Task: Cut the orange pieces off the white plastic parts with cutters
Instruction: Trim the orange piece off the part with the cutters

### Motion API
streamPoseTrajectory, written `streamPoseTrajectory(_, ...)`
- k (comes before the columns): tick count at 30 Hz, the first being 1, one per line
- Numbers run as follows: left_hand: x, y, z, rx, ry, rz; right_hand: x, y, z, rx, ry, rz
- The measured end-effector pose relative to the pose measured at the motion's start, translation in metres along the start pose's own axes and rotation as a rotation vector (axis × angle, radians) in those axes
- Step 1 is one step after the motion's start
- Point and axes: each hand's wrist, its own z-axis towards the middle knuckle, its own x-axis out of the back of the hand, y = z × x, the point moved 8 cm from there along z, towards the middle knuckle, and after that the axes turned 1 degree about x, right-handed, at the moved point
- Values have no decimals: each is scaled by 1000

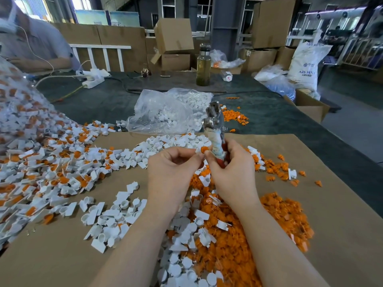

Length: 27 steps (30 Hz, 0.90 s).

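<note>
Both hands are meeting mid-air: the left hand (174, 162) is pinching an orange piece (204, 149), while the right hand (232, 162) is gripping the cutters (215, 129) upright, apparently between cuts.

A bottle (203, 66) stands on the dark table (107, 100) near a power strip (93, 82), cardboard boxes (173, 36) and a resin sack (306, 65) behind.
</note>
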Motion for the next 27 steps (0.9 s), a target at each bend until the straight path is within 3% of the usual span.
streamPoseTrajectory(9,2,-1,1,-6,37,21,-2,2,1,-24,-16,-43)
streamPoseTrajectory(18,6,-3,4,-24,98,122,-10,0,2,-48,-166,-86)
streamPoseTrajectory(27,9,-3,6,-38,104,78,-1,8,2,-220,-402,162)
